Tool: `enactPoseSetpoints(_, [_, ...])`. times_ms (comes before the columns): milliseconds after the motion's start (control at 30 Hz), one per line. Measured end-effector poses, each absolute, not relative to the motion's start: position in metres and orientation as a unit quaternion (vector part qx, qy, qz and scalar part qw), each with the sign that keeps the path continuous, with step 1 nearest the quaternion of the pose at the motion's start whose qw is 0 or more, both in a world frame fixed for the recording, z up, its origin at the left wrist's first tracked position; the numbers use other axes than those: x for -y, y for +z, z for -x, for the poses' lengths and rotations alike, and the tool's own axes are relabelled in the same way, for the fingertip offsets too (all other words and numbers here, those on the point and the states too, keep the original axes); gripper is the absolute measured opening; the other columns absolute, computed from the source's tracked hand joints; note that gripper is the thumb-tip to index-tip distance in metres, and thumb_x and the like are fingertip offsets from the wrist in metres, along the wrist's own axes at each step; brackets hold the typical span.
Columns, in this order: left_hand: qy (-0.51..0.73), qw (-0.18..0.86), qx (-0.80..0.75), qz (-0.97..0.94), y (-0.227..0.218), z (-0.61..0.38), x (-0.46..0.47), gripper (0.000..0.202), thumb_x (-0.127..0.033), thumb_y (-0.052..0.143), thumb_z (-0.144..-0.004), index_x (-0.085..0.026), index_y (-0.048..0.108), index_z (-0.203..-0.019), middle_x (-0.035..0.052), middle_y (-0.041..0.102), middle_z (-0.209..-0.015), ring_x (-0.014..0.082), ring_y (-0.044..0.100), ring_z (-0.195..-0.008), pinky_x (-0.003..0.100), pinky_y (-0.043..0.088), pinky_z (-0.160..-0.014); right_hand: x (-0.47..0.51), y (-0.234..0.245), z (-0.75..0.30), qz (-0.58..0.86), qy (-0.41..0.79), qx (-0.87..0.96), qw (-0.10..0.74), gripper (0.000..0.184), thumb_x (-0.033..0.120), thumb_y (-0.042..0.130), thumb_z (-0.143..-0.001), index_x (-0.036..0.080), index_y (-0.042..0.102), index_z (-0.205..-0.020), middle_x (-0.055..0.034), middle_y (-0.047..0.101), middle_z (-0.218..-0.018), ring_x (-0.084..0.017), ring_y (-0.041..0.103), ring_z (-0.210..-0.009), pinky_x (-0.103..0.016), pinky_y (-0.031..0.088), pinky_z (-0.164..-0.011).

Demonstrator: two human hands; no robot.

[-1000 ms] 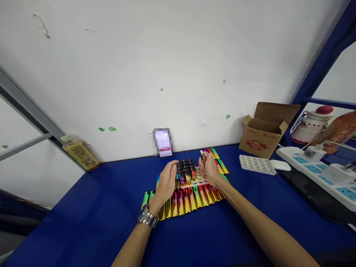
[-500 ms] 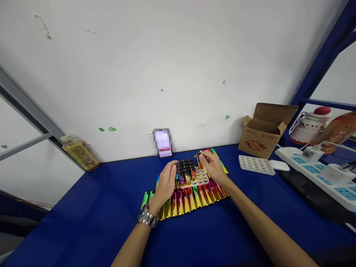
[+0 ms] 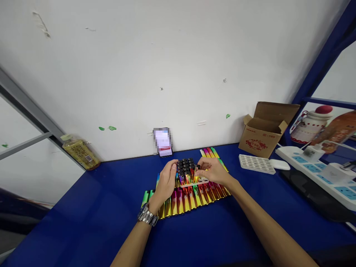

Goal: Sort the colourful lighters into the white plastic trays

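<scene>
My left hand (image 3: 167, 181), with a metal watch on its wrist, is closed against the left end of a white holed tray (image 3: 205, 181), thumb beside the standing pieces. Several shiny rainbow lighters with black tops (image 3: 185, 169) stand upright in the tray's left part. My right hand (image 3: 213, 171) pinches another lighter (image 3: 196, 178) upright over the tray's front, right of the filled part; its lower end is at the holes. In front and partly beneath lies a row of metallic lighters (image 3: 191, 202), and a few more lighters (image 3: 210, 152) lie behind my right hand.
A phone (image 3: 163, 142) leans on the wall. A yellow-labelled bottle (image 3: 80, 152) tilts at the left. To the right are an open cardboard box (image 3: 257, 142), a second holed tray (image 3: 256, 164), a white mouse (image 3: 279, 164), a black pad (image 3: 314, 194) and a power strip (image 3: 306, 163).
My right hand has come down and toward me with its lighter, from the tray's back to its front, uncovering the lighters behind. My left hand stays in place.
</scene>
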State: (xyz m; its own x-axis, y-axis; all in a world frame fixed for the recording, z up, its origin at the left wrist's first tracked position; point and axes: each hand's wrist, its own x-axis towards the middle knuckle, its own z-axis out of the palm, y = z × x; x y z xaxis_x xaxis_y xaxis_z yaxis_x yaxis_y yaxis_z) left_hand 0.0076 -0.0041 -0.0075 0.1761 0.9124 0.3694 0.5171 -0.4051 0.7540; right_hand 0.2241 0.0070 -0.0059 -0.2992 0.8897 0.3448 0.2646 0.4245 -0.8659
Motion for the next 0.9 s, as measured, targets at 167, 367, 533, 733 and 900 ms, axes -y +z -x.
enactPoseSetpoints(167, [0.418,0.234,-0.488,-0.73,-0.008,-0.008,0.004,0.041,-0.043,0.028,-0.097,-0.019,0.053,-0.119,0.0081,0.062,-0.118,0.0216,0.057,-0.111,0.036,0.044,-0.094,-0.004,-0.004,-0.221,0.396,0.308,0.762,0.409,0.035,0.05,0.069,-0.073,0.019,0.055,-0.065,0.0012,0.055,-0.055,-0.013,0.049,-0.051,-0.026,0.038,-0.048])
enactPoseSetpoints(367, [0.417,0.236,-0.487,-0.731,-0.007,-0.008,0.004,0.041,-0.043,0.028,-0.096,-0.019,0.053,-0.119,0.0082,0.062,-0.118,0.022,0.057,-0.111,0.037,0.043,-0.095,-0.003,0.002,-0.223,0.403,0.265,0.796,0.366,0.042,0.056,0.074,-0.064,0.02,0.053,-0.068,0.0012,0.054,-0.063,-0.015,0.051,-0.058,-0.027,0.042,-0.052])
enactPoseSetpoints(533, [0.388,0.281,-0.477,-0.737,-0.006,-0.002,0.001,0.043,-0.048,0.033,-0.094,-0.021,0.049,-0.124,0.0093,0.06,-0.12,0.0226,0.057,-0.106,0.038,0.046,-0.091,-0.007,0.003,-0.235,0.441,0.192,0.829,0.285,0.065,0.063,0.075,-0.056,0.022,0.057,-0.102,-0.0095,0.061,-0.104,-0.029,0.054,-0.098,-0.042,0.045,-0.081])
enactPoseSetpoints(733, [0.317,0.313,-0.464,-0.766,-0.001,0.01,-0.002,0.078,-0.051,0.065,-0.076,-0.026,0.032,-0.141,0.0142,0.048,-0.135,0.026,0.057,-0.104,0.038,0.05,-0.082,-0.006,-0.003,-0.229,0.466,0.22,0.836,0.188,0.095,0.058,0.077,-0.055,0.017,0.042,-0.132,-0.0187,0.054,-0.123,-0.037,0.046,-0.117,-0.048,0.041,-0.092])
enactPoseSetpoints(900, [0.282,0.349,-0.451,-0.771,0.002,0.009,-0.002,0.082,-0.047,0.072,-0.069,-0.023,0.036,-0.139,0.015,0.056,-0.126,0.0258,0.063,-0.095,0.04,0.053,-0.077,-0.006,-0.005,-0.226,0.455,0.305,0.811,0.206,0.089,0.049,0.075,-0.064,0.021,0.031,-0.135,-0.0163,0.051,-0.125,-0.031,0.048,-0.117,-0.044,0.044,-0.089])
